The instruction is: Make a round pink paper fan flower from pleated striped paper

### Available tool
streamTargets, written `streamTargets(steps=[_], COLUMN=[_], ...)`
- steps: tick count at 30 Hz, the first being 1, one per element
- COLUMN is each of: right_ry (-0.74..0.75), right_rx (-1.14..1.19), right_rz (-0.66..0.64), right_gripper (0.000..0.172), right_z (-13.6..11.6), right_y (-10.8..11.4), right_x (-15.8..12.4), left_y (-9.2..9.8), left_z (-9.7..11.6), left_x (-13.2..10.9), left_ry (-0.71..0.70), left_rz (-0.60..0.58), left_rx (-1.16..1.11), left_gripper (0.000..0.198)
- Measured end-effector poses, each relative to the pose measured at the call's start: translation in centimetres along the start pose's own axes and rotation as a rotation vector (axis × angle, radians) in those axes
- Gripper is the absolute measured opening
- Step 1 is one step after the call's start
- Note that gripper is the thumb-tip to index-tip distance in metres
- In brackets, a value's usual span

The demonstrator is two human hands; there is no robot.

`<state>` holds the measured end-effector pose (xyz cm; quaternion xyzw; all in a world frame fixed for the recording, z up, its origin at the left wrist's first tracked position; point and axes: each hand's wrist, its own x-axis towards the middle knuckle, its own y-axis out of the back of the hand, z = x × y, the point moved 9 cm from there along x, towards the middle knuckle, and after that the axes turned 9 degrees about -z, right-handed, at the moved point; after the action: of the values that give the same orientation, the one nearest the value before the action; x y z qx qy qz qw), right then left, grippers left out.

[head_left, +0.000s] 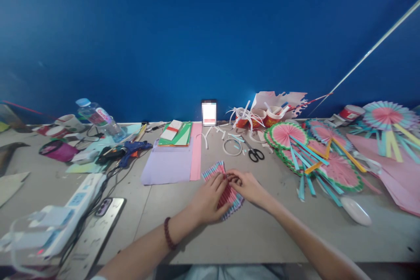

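Note:
A pleated paper fan piece point(227, 196), pink in the middle with blue and purple striped ends, lies at a slant on the table in front of me. My left hand point(208, 199) is laid over it, holding it between the fingers on top and the spread thumb at its lower side. At the middle of the pleats, my right hand point(244, 186) has its fingertips pinched together against the paper. Whatever small thing may be between those fingertips is hidden. Black-handled scissors point(256, 154) lie just beyond my right hand.
Finished paper fans point(288, 135) with blue and yellow strips fill the right side, near a white mouse point(356, 211). Purple paper point(167, 166) lies ahead on the left. Further left are a glue gun point(131, 151), a bottle point(101, 118), a power strip point(77, 210) and a phone point(93, 236).

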<state>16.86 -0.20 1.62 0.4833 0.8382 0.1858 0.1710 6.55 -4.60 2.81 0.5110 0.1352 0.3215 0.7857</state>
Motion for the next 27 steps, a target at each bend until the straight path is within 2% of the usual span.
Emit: streamTargets(steps=[6,9,12,15,18,20,23,27], right_ry=[0.013,0.068,0.12,0.126,0.134,0.13,0.139,0.147], right_rx=[-0.046,-0.104,-0.148,-0.186,-0.285,-0.366,-0.438,-0.457], right_rz=[-0.039,-0.048,-0.075,-0.119,-0.103,-0.065,-0.056,-0.065], right_gripper=[0.034,0.041,0.057,0.081,0.1,0.096,0.08,0.07], right_z=[-1.2,-2.1,-2.9,-3.4,-4.0,-4.2,-4.3,-3.5], right_y=[-0.1,-0.2,-0.5,-1.2,-1.7,-1.8,-1.9,-1.1], right_x=[-0.4,-0.9,-1.5,-1.9,-2.1,-2.2,-2.2,-2.2], left_y=[0.6,1.1,1.4,1.6,1.7,1.8,2.0,2.9], left_z=[0.1,-0.3,-0.7,-1.0,-1.5,-1.7,-1.9,-2.2], left_x=[0.0,0.2,0.4,0.7,0.9,0.9,1.0,1.2], left_ry=[0.034,0.073,0.087,0.089,0.133,0.172,0.201,0.172], left_rz=[0.068,0.119,0.142,0.153,0.188,0.204,0.202,0.165], left_rx=[0.062,0.085,0.094,0.105,0.112,0.122,0.146,0.114], left_gripper=[0.06,0.056,0.059,0.064,0.059,0.056,0.054,0.055])
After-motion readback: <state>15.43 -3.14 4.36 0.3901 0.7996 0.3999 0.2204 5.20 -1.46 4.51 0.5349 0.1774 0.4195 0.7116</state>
